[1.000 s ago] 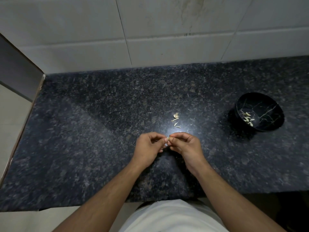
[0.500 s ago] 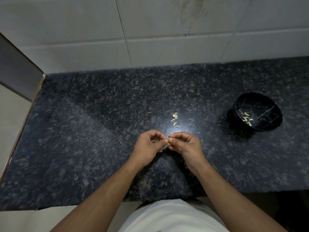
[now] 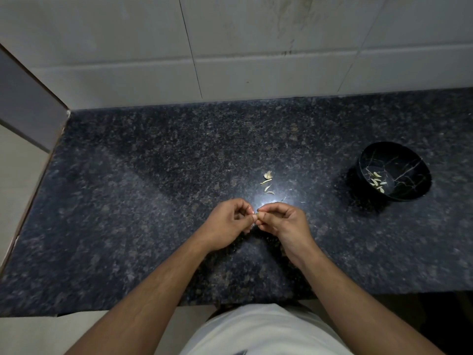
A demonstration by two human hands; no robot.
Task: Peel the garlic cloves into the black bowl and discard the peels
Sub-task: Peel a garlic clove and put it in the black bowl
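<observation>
Granite counter (image 3: 128,201), both hands' (image 3: 225,221) (image 3: 284,221) grip pinched on garlic clove (image 3: 259,215) mid-slab, black bowl (image 3: 394,172) well right.

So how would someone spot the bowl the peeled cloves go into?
Start at the dark speckled countertop below the white tiled wall. Near its right edge stands the black bowl, the only vessel there, with pale veins inside and a few peeled cloves.

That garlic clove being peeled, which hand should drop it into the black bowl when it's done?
Probably the right hand: it pinches the garlic clove together with the left hand, and the black bowl sits on its side of the counter.
</observation>
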